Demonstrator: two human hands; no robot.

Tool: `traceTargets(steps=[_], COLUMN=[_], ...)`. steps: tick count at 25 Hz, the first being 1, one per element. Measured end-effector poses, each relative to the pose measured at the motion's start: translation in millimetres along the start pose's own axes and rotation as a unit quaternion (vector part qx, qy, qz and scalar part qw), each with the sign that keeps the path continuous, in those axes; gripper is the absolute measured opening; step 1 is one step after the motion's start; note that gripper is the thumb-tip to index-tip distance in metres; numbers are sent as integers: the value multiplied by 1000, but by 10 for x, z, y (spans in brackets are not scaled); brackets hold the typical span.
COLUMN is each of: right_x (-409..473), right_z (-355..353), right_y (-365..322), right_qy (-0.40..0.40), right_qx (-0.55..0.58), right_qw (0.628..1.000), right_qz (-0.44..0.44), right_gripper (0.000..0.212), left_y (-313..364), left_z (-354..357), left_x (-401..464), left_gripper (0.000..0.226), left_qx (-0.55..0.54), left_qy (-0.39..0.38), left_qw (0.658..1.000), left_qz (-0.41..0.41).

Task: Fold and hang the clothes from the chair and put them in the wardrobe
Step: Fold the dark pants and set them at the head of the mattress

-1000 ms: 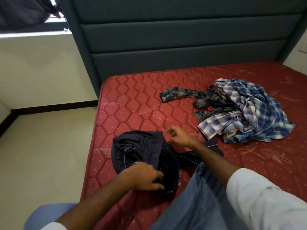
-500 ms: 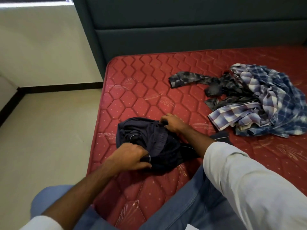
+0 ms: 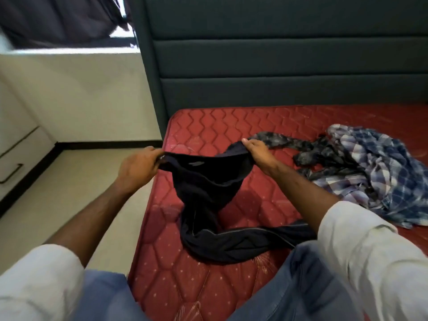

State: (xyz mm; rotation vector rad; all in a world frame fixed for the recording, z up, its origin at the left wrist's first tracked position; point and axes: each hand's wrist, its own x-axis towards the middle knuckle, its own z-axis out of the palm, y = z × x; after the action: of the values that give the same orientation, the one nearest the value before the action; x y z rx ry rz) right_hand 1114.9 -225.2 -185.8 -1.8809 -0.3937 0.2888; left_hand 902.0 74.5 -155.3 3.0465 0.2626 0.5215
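- Headboard (image 3: 289,66): dark teal, upholstered in horizontal padded panels, standing upright behind the bed.
- Mattress (image 3: 208,286): red, quilted in a hexagon pattern with small pale dots, no sheet on it; it carries all the clothing in view.
- Floor (image 3: 81,193): pale, with a dark skirting line along the cream wall to the left of the bed.
- Person's legs (image 3: 301,286): in blue denim, the right knee resting on the near part of the mattress.
- Heap of clothes (image 3: 370,172): blue-and-white checked shirts crumpled together on the right side of the mattress, with a grey mottled garment (image 3: 278,140) trailing out toward the centre.
- Dark navy trousers (image 3: 208,188): soft fabric with a thin pale stripe along the leg. The waistband is lifted above the mattress and stretched between the two hands; the legs hang down and lie twisted on the mattress, running toward the right knee.
- Left hand (image 3: 139,165): fingers curled, gripping the left end of the waistband, held over the mattress edge.
- Right hand (image 3: 257,151): fingers curled over the right end of the waistband, thumb pinching beneath, near the grey garment but apart from it.
- Both forearms are bare, white sleeves pushed up.
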Motion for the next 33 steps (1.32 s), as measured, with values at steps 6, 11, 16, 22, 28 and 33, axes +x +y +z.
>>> traceTargets(steps=[6, 11, 16, 22, 28, 33], right_x=[9, -174, -337, -361, -664, -1151], right_z=[-501, -679, -1088, -1918, -2213, -2173], right_y=[-1463, -2314, -2986, -5149, -5421, -5735], right_qy=[61, -7, 22, 189, 82, 15], right_qx=[50, 57, -347, 23, -217, -235], right_qw=[991, 995, 914, 931, 937, 909], right_qz=[-107, -80, -212, -312, -262, -345], right_gripper=[30, 13, 21, 22, 35, 30], left_y=[-134, 348, 70, 170, 198, 354], left_z=[-774, -1095, -2386, -4262, -4922, -5245], left_x=[295, 301, 915, 1617, 1354, 1276], left_gripper=[51, 47, 24, 55, 66, 82], left_qx=[243, 199, 84, 50, 9, -153], left_qy=[-121, -83, 133, 265, 287, 324], left_qw=[962, 976, 981, 957, 956, 932], left_qz=[28, 35, -110, -108, -64, -51])
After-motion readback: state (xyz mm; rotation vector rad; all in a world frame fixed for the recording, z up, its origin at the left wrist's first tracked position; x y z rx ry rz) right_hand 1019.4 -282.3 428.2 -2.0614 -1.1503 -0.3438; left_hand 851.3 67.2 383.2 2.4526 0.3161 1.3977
